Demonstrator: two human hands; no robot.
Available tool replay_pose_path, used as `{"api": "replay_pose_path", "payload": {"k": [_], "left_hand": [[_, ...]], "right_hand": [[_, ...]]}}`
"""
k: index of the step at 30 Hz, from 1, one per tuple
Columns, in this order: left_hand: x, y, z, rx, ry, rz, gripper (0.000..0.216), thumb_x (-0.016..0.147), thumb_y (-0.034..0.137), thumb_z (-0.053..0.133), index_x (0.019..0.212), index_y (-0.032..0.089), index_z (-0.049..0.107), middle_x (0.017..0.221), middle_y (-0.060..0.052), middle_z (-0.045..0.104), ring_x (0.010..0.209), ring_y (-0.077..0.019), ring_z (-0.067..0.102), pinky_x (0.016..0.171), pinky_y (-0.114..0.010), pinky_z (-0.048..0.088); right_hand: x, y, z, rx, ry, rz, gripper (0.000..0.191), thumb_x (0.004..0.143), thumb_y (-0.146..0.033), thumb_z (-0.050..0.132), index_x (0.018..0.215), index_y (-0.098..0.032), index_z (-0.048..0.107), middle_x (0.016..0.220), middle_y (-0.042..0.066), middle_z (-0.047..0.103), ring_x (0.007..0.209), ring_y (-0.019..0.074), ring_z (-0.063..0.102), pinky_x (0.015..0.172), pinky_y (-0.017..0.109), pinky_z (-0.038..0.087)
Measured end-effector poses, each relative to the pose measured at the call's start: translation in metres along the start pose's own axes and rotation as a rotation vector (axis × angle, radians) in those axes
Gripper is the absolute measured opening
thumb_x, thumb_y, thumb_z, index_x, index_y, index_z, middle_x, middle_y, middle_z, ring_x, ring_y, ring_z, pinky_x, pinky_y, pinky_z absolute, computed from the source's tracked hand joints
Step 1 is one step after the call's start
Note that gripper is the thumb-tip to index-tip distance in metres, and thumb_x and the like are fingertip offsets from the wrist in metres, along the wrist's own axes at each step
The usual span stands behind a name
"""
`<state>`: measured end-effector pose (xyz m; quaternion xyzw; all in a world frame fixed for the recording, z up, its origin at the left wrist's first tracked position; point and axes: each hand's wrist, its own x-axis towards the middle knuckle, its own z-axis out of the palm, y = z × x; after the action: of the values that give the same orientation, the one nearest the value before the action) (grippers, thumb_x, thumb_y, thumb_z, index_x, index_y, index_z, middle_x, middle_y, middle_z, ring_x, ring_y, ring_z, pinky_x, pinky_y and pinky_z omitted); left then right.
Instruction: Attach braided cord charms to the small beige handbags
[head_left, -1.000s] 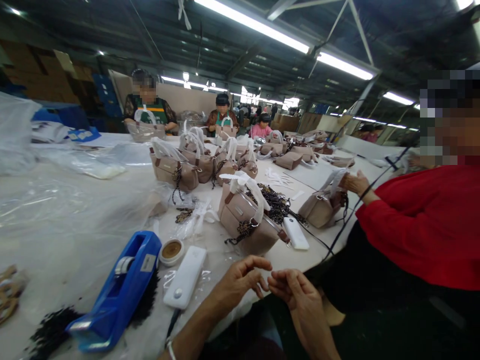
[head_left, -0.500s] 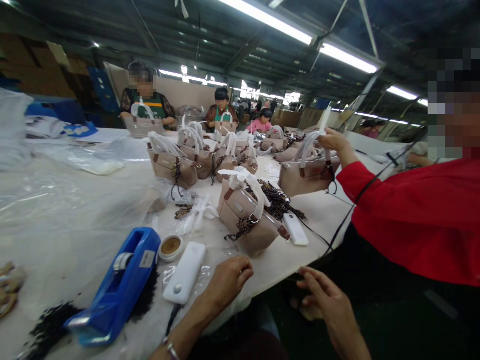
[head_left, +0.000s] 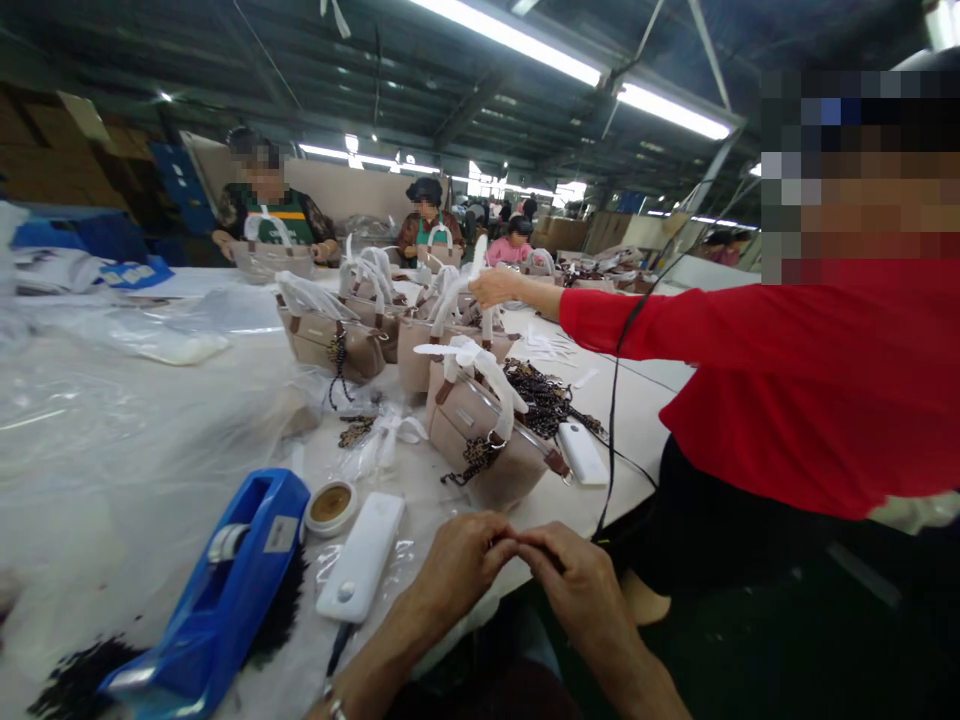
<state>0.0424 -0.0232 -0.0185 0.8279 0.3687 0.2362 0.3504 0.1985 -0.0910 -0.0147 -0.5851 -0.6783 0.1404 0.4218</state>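
My left hand (head_left: 459,562) and my right hand (head_left: 576,580) meet at the table's near edge, fingertips pinched together. What they pinch is too small to make out. Just beyond them lies a beige handbag (head_left: 484,432) with wrapped white handles and a dark chain. A white power bank (head_left: 361,556) lies left of my left hand, beside a small round tin (head_left: 331,505) and a blue tape dispenser (head_left: 214,598).
A person in a red sleeve (head_left: 750,345) at my right reaches over the table and sets a handbag (head_left: 420,345) among several others. Clear plastic sheeting (head_left: 112,440) covers the left of the table. A second white power bank (head_left: 582,452) with a cable lies near the chains.
My hands parted and then came together again, fingertips touching. The person in red lifted a handbag from the right and carried it left to the group of bags.
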Motion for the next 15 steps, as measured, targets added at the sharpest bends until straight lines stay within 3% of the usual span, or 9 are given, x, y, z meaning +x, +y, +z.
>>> {"api": "replay_pose_path", "payload": {"k": [8,13,15], "left_hand": [[0.008,-0.005,-0.010,-0.367,-0.006,-0.026,0.018,0.086,0.030,0.055,0.077,0.019,0.067,0.068,0.001,0.062,0.063,-0.0135,0.056,0.059,-0.023,0.040],[0.029,-0.011,-0.015,-0.174,0.445,-0.046,0.014,0.085,0.030,0.056,0.089,0.021,0.065,0.086,-0.003,0.064,0.078,-0.0179,0.059,0.073,-0.030,0.045],[0.040,-0.016,-0.014,-0.079,0.535,-0.076,0.014,0.082,0.030,0.058,0.092,0.021,0.062,0.089,-0.003,0.063,0.080,-0.0190,0.058,0.075,-0.032,0.045]], "right_hand": [[0.008,0.003,-0.012,-0.042,-0.001,-0.015,0.010,0.087,-0.022,0.064,0.080,-0.023,0.071,0.074,0.000,0.065,0.069,0.0144,0.064,0.064,0.023,0.048],[0.022,-0.006,-0.021,-0.054,0.135,-0.024,0.011,0.089,-0.024,0.062,0.081,-0.023,0.069,0.073,0.000,0.064,0.065,0.0144,0.059,0.061,0.025,0.046],[0.030,-0.009,-0.020,-0.099,0.197,-0.066,0.012,0.090,-0.023,0.060,0.081,-0.022,0.068,0.074,0.001,0.063,0.068,0.0154,0.059,0.064,0.027,0.046]]}}
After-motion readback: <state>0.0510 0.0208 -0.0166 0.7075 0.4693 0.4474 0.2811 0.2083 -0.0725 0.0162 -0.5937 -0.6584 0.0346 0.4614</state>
